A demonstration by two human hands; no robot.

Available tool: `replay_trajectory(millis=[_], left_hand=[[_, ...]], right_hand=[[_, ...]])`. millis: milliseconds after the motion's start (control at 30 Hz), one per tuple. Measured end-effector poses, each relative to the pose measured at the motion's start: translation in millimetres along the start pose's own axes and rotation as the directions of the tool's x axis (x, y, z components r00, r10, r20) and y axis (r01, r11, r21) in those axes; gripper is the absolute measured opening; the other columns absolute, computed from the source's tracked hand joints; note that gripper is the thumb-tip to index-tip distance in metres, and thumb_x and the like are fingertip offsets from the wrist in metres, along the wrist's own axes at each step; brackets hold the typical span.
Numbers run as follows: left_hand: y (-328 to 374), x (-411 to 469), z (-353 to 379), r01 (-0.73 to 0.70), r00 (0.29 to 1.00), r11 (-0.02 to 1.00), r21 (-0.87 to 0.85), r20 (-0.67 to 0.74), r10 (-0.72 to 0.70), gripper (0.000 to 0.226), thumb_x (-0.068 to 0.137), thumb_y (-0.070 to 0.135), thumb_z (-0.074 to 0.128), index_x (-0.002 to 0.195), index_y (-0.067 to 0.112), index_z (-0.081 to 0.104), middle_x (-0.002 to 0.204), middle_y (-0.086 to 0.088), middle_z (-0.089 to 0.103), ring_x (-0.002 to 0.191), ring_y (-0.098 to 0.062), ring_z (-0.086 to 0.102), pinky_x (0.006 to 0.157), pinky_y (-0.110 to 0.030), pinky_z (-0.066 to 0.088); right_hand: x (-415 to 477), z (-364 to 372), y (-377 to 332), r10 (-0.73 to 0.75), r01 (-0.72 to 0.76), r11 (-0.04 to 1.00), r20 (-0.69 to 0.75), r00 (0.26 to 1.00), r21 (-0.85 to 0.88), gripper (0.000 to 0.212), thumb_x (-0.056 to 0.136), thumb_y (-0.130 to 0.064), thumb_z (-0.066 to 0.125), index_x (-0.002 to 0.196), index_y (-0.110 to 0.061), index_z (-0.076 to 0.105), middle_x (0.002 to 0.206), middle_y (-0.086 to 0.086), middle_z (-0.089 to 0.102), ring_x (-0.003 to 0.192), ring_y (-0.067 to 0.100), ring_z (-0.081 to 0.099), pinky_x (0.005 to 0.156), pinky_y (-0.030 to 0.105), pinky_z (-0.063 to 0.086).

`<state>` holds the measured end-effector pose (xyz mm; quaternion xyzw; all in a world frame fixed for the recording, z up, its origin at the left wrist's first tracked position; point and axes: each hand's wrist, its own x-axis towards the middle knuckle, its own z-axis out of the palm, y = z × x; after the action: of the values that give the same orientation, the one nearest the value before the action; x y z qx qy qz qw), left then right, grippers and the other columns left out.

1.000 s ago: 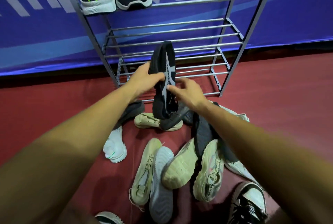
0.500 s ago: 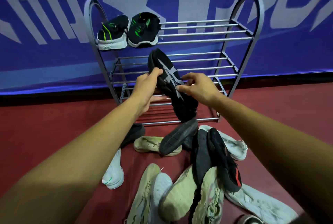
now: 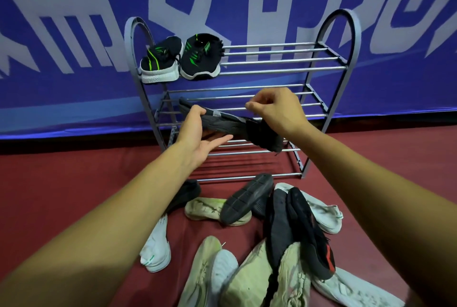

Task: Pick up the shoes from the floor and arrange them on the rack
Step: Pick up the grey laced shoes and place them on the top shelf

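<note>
Here, the rack (image 3: 342,34) carries one black-and-green pair (image 3: 180,59) at the left of its top shelf, and the loose pile (image 3: 247,257) lies before it. The black shoe (image 3: 222,126) is held level, sole toward the camera, in front of the middle shelf, probably for turning upright. The left hand (image 3: 197,133) clamps its toe end, thumb above and fingers beneath. The right hand (image 3: 274,109) curls above the heel, and its contact cannot be told.

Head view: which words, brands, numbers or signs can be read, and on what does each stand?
No text is readable.
Blue banner: large white characters, cut off and blurred.
Black floor shoe: red mark, no legible letters.
Cream shoe sole: raised marks, too blurred.
Held black shoe: grey stripes, no text.
</note>
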<state>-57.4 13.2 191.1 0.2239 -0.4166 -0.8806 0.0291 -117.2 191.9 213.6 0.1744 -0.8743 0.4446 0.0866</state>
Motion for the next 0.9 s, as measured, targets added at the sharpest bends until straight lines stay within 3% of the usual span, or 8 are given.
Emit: replay_trajectory(millis=[133, 233, 333, 433, 567, 700, 800, 900], left_hand=[[-8.4, 7.0, -6.4, -0.054, 0.997, 0.998, -0.038, -0.05, 0.053, 0.067, 0.079, 0.011, 0.06, 0.143, 0.022, 0.04, 0.143, -0.017, 0.04, 0.114, -0.04, 0.053, 0.071, -0.062, 0.057], [-13.7, 5.3, -4.0, -0.07, 0.996, 0.995, -0.074, -0.059, 0.065, 0.071, 0.079, 0.005, 0.056, 0.144, 0.027, 0.036, 0.136, -0.018, 0.044, 0.114, -0.044, 0.054, 0.072, -0.065, 0.056], [-15.4, -0.5, 1.3, -0.028, 0.999, 0.996, -0.081, -0.025, 0.026, 0.072, 0.074, 0.004, 0.058, 0.141, 0.019, 0.04, 0.137, -0.022, 0.048, 0.112, -0.05, 0.057, 0.069, -0.061, 0.057], [-15.8, -6.0, 4.4, -0.039, 0.999, 0.997, -0.065, 0.021, 0.04, 0.072, 0.074, 0.003, 0.058, 0.139, 0.024, 0.038, 0.137, -0.024, 0.049, 0.102, -0.054, 0.063, 0.073, -0.064, 0.055], [-20.0, -15.8, 7.8, -0.124, 0.991, 0.989, 0.082, 0.057, 0.12, 0.048, 0.082, 0.007, 0.053, 0.119, 0.035, 0.039, 0.131, -0.021, 0.048, 0.099, -0.053, 0.064, 0.073, -0.064, 0.056], [-20.6, -19.8, 5.9, -0.101, 0.995, 0.99, 0.101, 0.032, 0.098, 0.045, 0.076, 0.007, 0.055, 0.112, 0.033, 0.044, 0.135, -0.018, 0.048, 0.111, -0.049, 0.058, 0.069, -0.058, 0.058], [-18.6, -21.2, 5.3, -0.075, 0.996, 0.993, 0.089, 0.055, 0.071, 0.036, 0.075, 0.005, 0.054, 0.103, 0.026, 0.045, 0.125, -0.02, 0.057, 0.11, -0.05, 0.061, 0.07, -0.054, 0.058], [-18.0, -23.2, 6.0, -0.07, 0.995, 0.987, 0.145, 0.087, 0.058, 0.026, 0.073, 0.002, 0.053, 0.084, 0.023, 0.041, 0.108, -0.014, 0.055, 0.097, -0.044, 0.065, 0.064, -0.043, 0.057]], right_hand=[[-10.9, 0.6, -2.9, 0.207, -0.258, 0.953, 0.277, 0.938, 0.161, 0.032, 0.094, -0.035, 0.066, 0.084, -0.007, 0.077, 0.072, 0.002, 0.072, 0.056, 0.006, 0.055, 0.051, 0.015, 0.04], [-17.9, 6.6, -2.2, 0.279, -0.358, 0.923, 0.392, 0.876, 0.142, 0.045, 0.099, -0.04, 0.057, 0.092, 0.0, 0.076, 0.075, 0.007, 0.074, 0.052, 0.006, 0.055, 0.049, 0.018, 0.039], [-19.0, 13.3, -1.8, 0.342, -0.415, 0.895, 0.35, 0.872, 0.161, 0.057, 0.1, -0.047, 0.052, 0.09, 0.003, 0.075, 0.08, 0.012, 0.077, 0.044, 0.005, 0.056, 0.047, 0.018, 0.04], [-17.0, 19.3, 1.5, 0.39, -0.441, 0.872, 0.242, 0.889, 0.214, 0.055, 0.097, -0.046, 0.056, 0.084, 0.004, 0.075, 0.08, 0.015, 0.077, 0.045, 0.006, 0.06, 0.047, 0.018, 0.044], [-15.0, 22.4, 14.4, 0.401, -0.406, 0.905, 0.067, 0.914, 0.128, 0.048, 0.087, -0.048, 0.068, 0.072, -0.004, 0.075, 0.066, 0.006, 0.074, 0.067, 0.019, 0.07, 0.072, 0.038, 0.058], [-18.9, 19.7, 15.5, 0.442, -0.448, 0.877, 0.073, 0.894, 0.176, 0.05, 0.081, -0.051, 0.074, 0.079, -0.001, 0.073, 0.067, 0.007, 0.07, 0.058, 0.017, 0.059, 0.059, 0.033, 0.048], [-21.6, 21.4, 15.9, 0.468, -0.478, 0.862, 0.094, 0.879, 0.169, 0.053, 0.078, -0.057, 0.07, 0.072, -0.005, 0.063, 0.064, 0.006, 0.057, 0.058, 0.021, 0.05, 0.057, 0.035, 0.042], [-25.6, 22.6, 11.3, 0.516, -0.557, 0.79, 0.213, 0.829, 0.255, 0.037, 0.086, -0.048, 0.067, 0.088, -0.012, 0.059, 0.076, 0.006, 0.058, 0.062, 0.02, 0.052, 0.056, 0.029, 0.041]])
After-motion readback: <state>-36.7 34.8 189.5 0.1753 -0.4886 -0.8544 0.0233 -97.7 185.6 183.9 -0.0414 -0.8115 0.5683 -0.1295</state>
